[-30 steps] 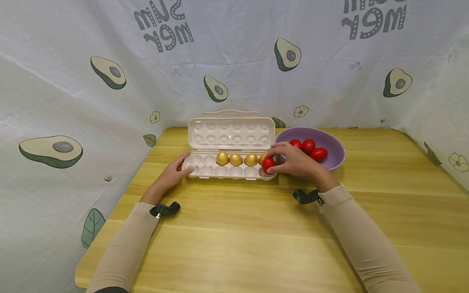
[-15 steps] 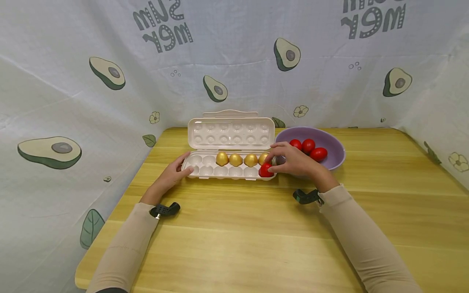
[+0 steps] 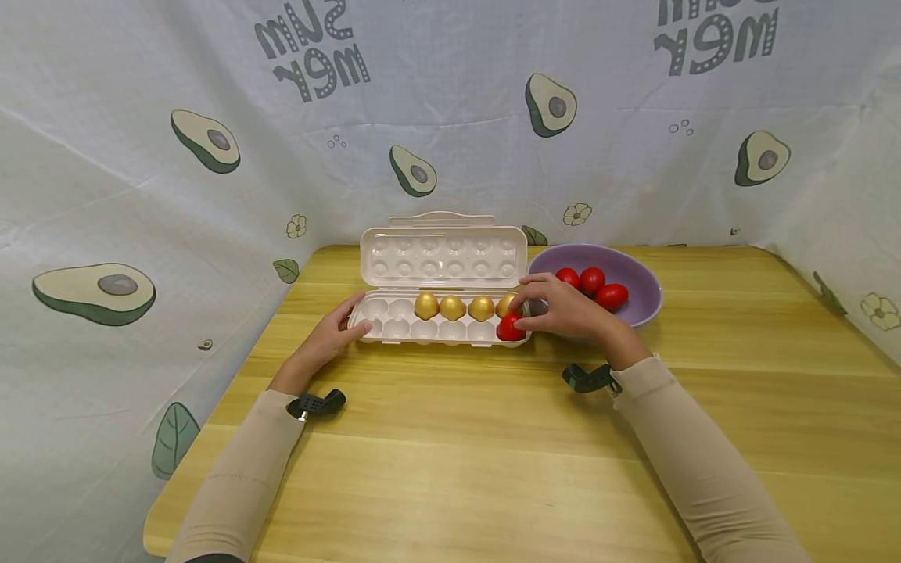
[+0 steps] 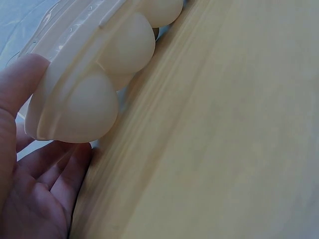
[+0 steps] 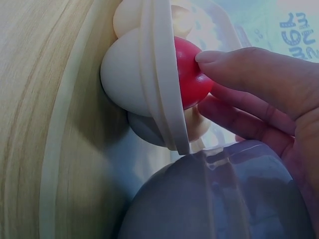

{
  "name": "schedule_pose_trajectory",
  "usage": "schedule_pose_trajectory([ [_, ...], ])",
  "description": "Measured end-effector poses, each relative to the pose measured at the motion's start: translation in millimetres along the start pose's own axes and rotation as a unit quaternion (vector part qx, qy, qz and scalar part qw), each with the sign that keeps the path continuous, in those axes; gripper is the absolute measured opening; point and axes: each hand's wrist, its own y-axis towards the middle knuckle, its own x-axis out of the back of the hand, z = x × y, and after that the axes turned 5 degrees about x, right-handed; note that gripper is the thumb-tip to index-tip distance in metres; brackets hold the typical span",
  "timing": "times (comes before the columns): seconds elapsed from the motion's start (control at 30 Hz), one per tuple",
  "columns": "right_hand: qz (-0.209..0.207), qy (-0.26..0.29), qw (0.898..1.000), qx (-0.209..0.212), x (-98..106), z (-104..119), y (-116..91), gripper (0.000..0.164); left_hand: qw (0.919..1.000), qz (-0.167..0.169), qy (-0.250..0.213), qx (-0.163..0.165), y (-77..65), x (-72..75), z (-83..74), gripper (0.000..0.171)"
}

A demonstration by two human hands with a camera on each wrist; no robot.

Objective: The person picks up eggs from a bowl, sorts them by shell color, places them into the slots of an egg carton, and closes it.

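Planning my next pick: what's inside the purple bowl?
Three red eggs show inside the purple bowl. The right hand covers the bowl's near-left part, so anything there can't be seen.

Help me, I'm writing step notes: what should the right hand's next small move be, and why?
Probably ease the right hand off the red egg: it looks seated in the near right corner of the egg box, yet the hand pinches it, and more red eggs lie in the purple bowl. The left hand holds the box's other end.
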Motion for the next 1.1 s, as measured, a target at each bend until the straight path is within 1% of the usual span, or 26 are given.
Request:
schedule_pose_trajectory([
  [0.1, -0.003, 0.003, 1.000, -0.016, 0.4, 1.4, -1.1, 0.025, 1.0000, 0.000, 0.000, -0.002, -0.6, 0.2, -0.8, 0.069],
  [0.23, -0.014, 0.003, 0.999, -0.032, 1.1, 2.5, -2.6, 0.024, 1.0000, -0.002, -0.007, 0.004, -1.3, 0.3, -0.5, 0.068],
  [0.33, -0.028, 0.005, 0.999, -0.045, 1.8, 0.8, -3.2, 0.026, 0.9999, 0.000, -0.010, 0.009, -1.1, 0.3, 0.5, 0.067],
  [0.43, -0.048, 0.012, 0.996, -0.068, 5.0, -1.9, -3.8, 0.029, 0.9998, 0.001, -0.012, 0.015, -0.8, 0.5, 0.3, 0.067],
  [0.53, -0.075, 0.032, 0.995, -0.065, 12.8, -7.3, -5.9, 0.030, 0.9997, 0.004, -0.015, 0.019, -2.4, 1.2, -4.1, 0.067],
  [0.67, -0.107, 0.021, 0.993, -0.049, 28.6, -14.5, -12.2, 0.030, 0.9996, 0.010, -0.019, 0.020, -7.7, 1.7, -17.0, 0.067],
  [0.8, -0.124, 0.001, 0.989, -0.084, 43.9, -19.0, -19.4, 0.034, 0.9996, 0.014, -0.012, 0.021, -12.2, 1.3, -26.5, 0.066],
  [0.93, -0.134, 0.012, 0.983, -0.125, 54.9, -24.3, -25.8, 0.043, 0.9996, 0.017, -0.017, 0.016, -12.5, 1.4, -26.9, 0.066],
  [1.1, -0.132, 0.017, 0.981, -0.139, 63.4, -30.5, -36.1, 0.045, 0.9995, 0.019, -0.022, 0.011, -11.9, 0.8, -24.5, 0.066],
])
